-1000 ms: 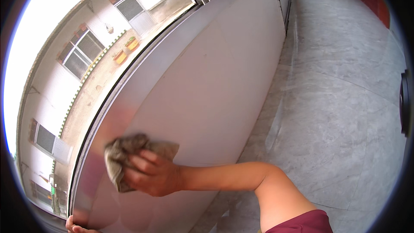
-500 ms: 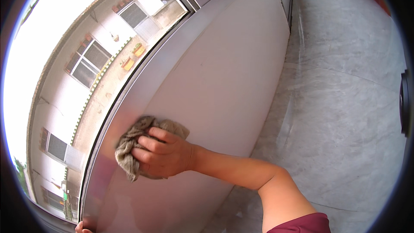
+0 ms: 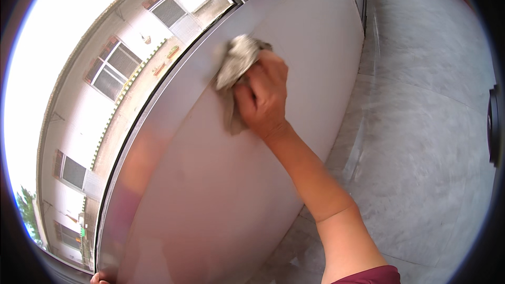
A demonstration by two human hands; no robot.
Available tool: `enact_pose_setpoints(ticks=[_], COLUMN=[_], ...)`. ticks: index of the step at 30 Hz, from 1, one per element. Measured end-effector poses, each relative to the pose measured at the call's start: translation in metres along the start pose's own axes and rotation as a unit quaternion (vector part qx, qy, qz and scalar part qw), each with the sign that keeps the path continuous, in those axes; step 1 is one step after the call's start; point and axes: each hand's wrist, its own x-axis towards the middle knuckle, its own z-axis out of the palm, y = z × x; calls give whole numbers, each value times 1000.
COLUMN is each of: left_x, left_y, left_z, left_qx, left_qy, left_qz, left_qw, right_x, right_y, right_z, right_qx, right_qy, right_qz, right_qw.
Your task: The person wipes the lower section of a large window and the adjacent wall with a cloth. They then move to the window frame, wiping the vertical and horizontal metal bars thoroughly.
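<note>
A crumpled grey-brown cloth (image 3: 239,66) is bunched in my right hand (image 3: 265,92). The fingers close around it and press it against a smooth, pale pinkish-grey wall panel (image 3: 221,179), near the panel's upper edge. Cloth and fingers are slightly smeared by motion, and a loose corner hangs below the hand. At the bottom left, only the fingertips of my left hand (image 3: 98,279) show, curled at the window frame (image 3: 118,163); the rest of that hand is out of the picture.
Beyond the window frame stands a white building (image 3: 73,126) with several windows and potted plants (image 3: 159,68). A grey, marbled floor (image 3: 421,126) runs along the panel's right side. A dark object (image 3: 493,126) juts in at the far right.
My right hand has swept the cloth up and to the right along the panel, from its lower left part. The left fingertips stay at the frame.
</note>
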Motion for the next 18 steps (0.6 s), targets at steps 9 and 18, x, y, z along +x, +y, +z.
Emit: enact_pose_setpoints(ticks=[9, 18], left_x=[7, 1], left_y=[-19, 1], left_z=[8, 15], left_qx=[398, 84], left_qy=[111, 81], left_qz=[154, 5], left_qw=[898, 993], right_x=[25, -7], right_y=[39, -47], right_z=[13, 8], right_qx=[-113, -111], right_qy=[31, -13], right_qz=[197, 36], right_qw=[973, 993])
